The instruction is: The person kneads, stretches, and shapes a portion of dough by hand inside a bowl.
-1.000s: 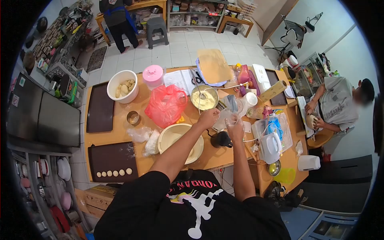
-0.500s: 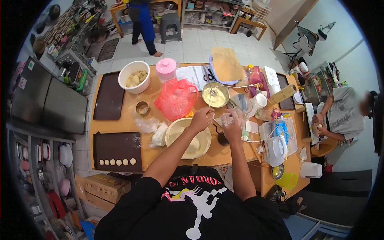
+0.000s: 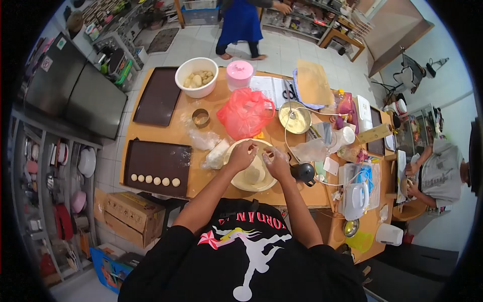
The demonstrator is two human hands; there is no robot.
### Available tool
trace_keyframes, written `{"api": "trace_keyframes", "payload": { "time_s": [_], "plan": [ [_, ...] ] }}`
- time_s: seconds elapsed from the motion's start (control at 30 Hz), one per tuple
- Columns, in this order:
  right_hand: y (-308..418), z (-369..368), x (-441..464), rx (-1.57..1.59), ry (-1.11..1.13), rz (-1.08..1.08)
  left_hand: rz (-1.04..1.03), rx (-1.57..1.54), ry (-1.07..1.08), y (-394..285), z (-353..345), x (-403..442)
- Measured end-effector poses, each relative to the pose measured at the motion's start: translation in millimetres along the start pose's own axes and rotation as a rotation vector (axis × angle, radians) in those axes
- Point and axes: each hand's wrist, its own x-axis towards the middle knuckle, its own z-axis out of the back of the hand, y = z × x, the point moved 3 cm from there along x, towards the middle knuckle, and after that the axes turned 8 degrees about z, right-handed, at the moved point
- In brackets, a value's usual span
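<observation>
Both of my hands are over a large cream bowl [image 3: 234, 178] with a pale mass of dough [image 3: 254, 173] in it. My left hand [image 3: 242, 156] has its fingers bent together above the bowl's far side. Close beside it, my right hand [image 3: 276, 163] is dusted with flour, its fingers curled inward toward the left. Whatever lies between the fingertips is too small to make out. A metal bowl of pale yellow filling [image 3: 296, 121] stands beyond my right hand, a utensil leaning in it. A red plastic bag [image 3: 245, 115] sits just past the cream bowl.
Several small dough balls [image 3: 157, 181] line the near edge of a dark tray [image 3: 166, 156] at left. A white tub of potatoes [image 3: 196, 93], a pink container [image 3: 239, 75] and a metal ring [image 3: 200, 118] stand farther off. Another person [image 3: 445, 166] works at the right; one in blue [image 3: 241, 25] walks behind.
My hands have moved left and nearer, from beside the filling bowl to over the cream bowl. The view has turned left. The person in blue has walked to the right.
</observation>
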Motion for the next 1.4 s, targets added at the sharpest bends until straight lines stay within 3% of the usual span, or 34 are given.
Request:
{"api": "trace_keyframes", "payload": {
  "time_s": [0.1,0.13,0.23,0.27,0.4,0.5,0.7,1.27,1.4],
  "plan": [
    [-15.8,-36.6,-5.4,-0.101,0.033,0.117,0.118,0.022,-0.051,16.0,7.3,-14.5],
    [-17.0,-48.4,-9.5,-0.114,0.111,0.037,0.091,0.113,-0.119,23.5,8.0,-20.4],
    [-15.8,-86.2,-27.7,-0.311,0.182,0.093,0.054,0.382,-0.283,37.3,10.5,-36.9],
    [-10.7,-90.7,-34.6,-0.423,0.114,0.186,0.070,0.463,-0.310,37.5,11.7,-40.6],
    [-5.7,-112.3,-31.0,-0.433,0.164,0.086,0.086,0.635,-0.413,53.2,8.1,-54.1],
    [-2.1,-112.8,-26.1,-0.456,0.155,0.081,0.271,0.258,-0.400,61.3,3.7,-48.6],
    [-12.6,-121.5,-19.6,-0.453,0.106,0.134,0.505,0.309,-0.305,89.7,-5.7,-40.7],
    [4.8,-114.3,0.7,-0.478,0.128,0.060,0.441,0.243,-0.287,97.3,-3.8,-39.0],
    [-1.6,-115.1,-0.5,-0.327,0.115,-0.072,0.434,0.195,-0.300,95.9,-4.7,-39.6]
  ]
}}
